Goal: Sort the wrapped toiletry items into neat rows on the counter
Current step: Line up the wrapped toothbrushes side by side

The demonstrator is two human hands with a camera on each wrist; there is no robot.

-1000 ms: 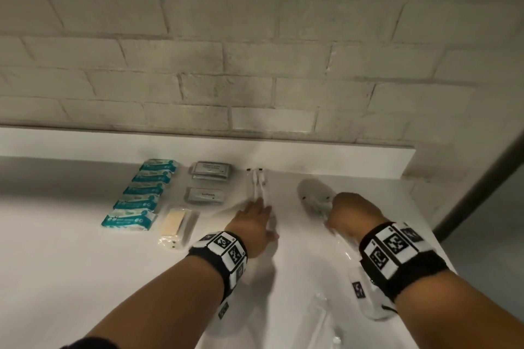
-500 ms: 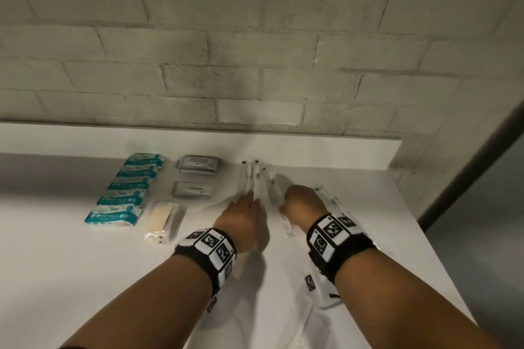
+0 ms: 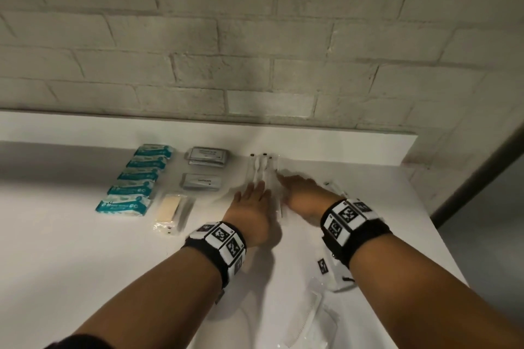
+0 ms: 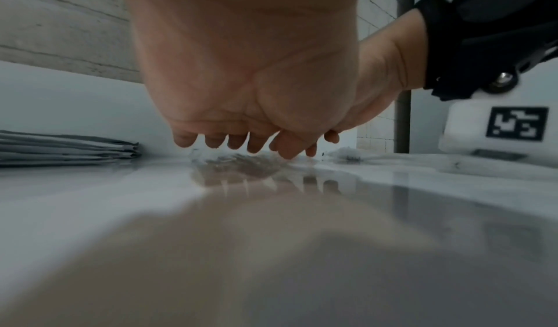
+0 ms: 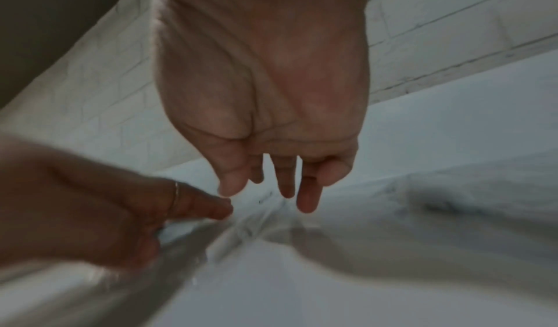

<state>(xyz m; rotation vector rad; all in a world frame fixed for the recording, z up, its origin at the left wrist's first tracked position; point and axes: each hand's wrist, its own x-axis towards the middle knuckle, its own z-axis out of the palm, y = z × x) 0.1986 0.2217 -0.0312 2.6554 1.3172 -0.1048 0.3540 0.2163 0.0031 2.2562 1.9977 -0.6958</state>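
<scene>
Several clear-wrapped toothbrushes (image 3: 259, 168) lie side by side at the back middle of the white counter (image 3: 71, 249). My left hand (image 3: 253, 195) rests flat on their near ends, fingers straight. My right hand (image 3: 297, 190) lies just to the right, its straight fingers touching the rightmost wrapper. In the left wrist view the left hand (image 4: 241, 141) points its fingertips down at the crinkled wrap (image 4: 238, 163). The right wrist view shows the right hand (image 5: 283, 184) with fingers straight over the wrap (image 5: 250, 227), and the left hand (image 5: 135, 210) beside it.
A column of teal packets (image 3: 133, 181) lies at the left, then two grey sachets (image 3: 208, 157) and a beige item in clear wrap (image 3: 170, 208). More clear-wrapped items (image 3: 314, 317) lie near the front right. A white ledge (image 3: 354, 150) and a brick wall close the back.
My right hand has slid left from the right part of the counter to lie beside the left hand at the toothbrush wraps. The left hand has stayed on them.
</scene>
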